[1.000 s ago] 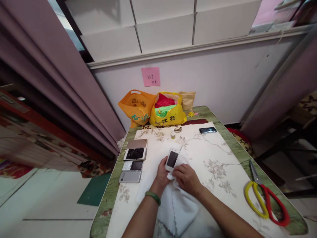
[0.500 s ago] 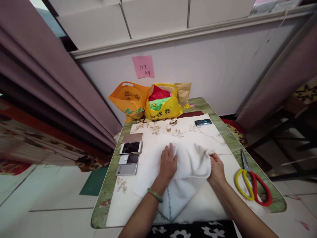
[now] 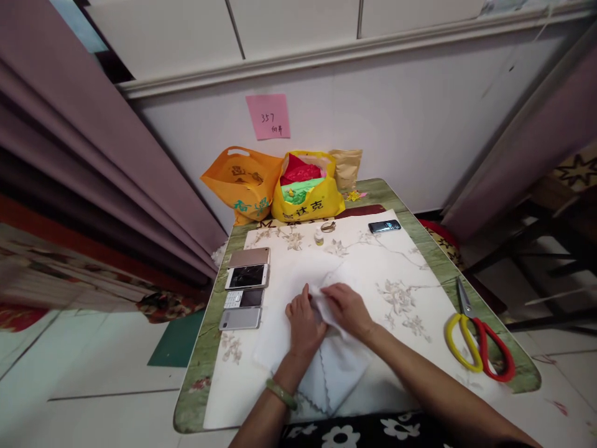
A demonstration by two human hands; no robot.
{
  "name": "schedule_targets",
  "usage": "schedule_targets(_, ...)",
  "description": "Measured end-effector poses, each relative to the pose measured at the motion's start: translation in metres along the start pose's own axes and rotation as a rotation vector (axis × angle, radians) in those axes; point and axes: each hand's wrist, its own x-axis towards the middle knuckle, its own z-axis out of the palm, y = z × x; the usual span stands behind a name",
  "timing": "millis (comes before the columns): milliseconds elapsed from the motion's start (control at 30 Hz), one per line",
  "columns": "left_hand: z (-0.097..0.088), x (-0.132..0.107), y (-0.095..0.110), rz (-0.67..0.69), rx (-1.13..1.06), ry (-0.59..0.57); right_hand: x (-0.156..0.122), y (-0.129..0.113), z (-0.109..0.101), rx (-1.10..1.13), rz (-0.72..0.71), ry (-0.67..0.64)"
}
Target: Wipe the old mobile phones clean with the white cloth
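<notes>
A white cloth (image 3: 338, 367) with a scalloped edge lies bunched and folded at the front middle of the table. My left hand (image 3: 305, 323), with a green bangle on its wrist, rests on the cloth. Its fingers are bent over a fold and the index finger points away from me. My right hand (image 3: 349, 308) pinches a raised part of the cloth right beside the left thumb. Whether anything lies inside the folds is hidden.
Several phones (image 3: 247, 277) line the left side. Another phone (image 3: 384, 226) lies at the back right, scissors (image 3: 471, 323) at the right edge. A small bottle (image 3: 319, 236) and glasses (image 3: 328, 227) stand near the orange bag (image 3: 247, 180) and yellow bag (image 3: 308, 208).
My right hand has moved left with the cloth, bringing its right part over toward my left hand. My left hand has shifted slightly left and its fingers are more bent.
</notes>
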Motion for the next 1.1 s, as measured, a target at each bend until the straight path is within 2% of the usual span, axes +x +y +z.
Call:
schedule_targets(67,0.002,-0.002,-0.003,0.032,-0.039,0.007,-0.002,-0.001,0.012,-0.037,-0.082,-0.125)
schedule_targets(133,0.004,-0.001,-0.004,0.035,-0.069,0.024,0.0,0.005,0.017,-0.071,-0.06,-0.149)
schedule_targets(200,0.004,0.0,-0.004,0.022,-0.093,0.036,0.007,0.018,0.015,-0.106,0.016,-0.104)
schedule_targets(300,0.002,0.002,-0.003,0.001,-0.123,0.053,0.02,0.038,0.01,-0.18,0.112,0.031)
schedule_targets(367,0.002,0.002,-0.003,-0.002,-0.134,0.064,0.024,0.042,0.01,-0.25,0.147,0.151)
schedule_targets(433,0.001,0.002,-0.004,0.004,-0.142,0.063,0.02,0.037,0.013,-0.322,0.125,0.222)
schedule_targets(500,0.001,0.001,-0.005,0.009,-0.137,0.046,0.012,0.025,0.016,-0.356,0.02,0.14)
schedule_targets(567,0.002,0.001,-0.007,0.021,-0.113,0.025,0.005,0.013,0.016,-0.329,-0.113,-0.063)
schedule_targets(633,0.002,0.0,-0.007,0.033,-0.088,0.012,0.005,0.008,0.013,-0.286,-0.163,-0.215)
schedule_targets(700,0.002,0.0,-0.006,0.037,-0.081,0.016,0.014,0.013,0.008,-0.304,-0.085,-0.21)
schedule_targets(767,0.001,0.001,-0.005,0.035,-0.083,0.033,0.024,0.02,0.005,-0.389,0.056,-0.108)
schedule_targets(833,0.001,0.001,-0.005,0.036,-0.081,0.053,0.029,0.024,0.005,-0.484,0.127,-0.04)
schedule_targets(900,0.002,0.001,-0.006,0.041,-0.076,0.062,0.024,0.02,0.008,-0.512,0.046,-0.088)
schedule_targets(1000,0.003,0.001,-0.008,0.058,-0.064,0.056,0.01,0.011,0.011,-0.413,-0.196,-0.284)
schedule_targets(1033,0.003,0.001,-0.008,0.06,-0.062,0.056,0.008,0.01,0.011,-0.384,-0.219,-0.308)
schedule_targets(1100,0.004,0.002,-0.008,0.056,-0.067,0.061,0.01,0.015,0.006,-0.386,-0.144,-0.255)
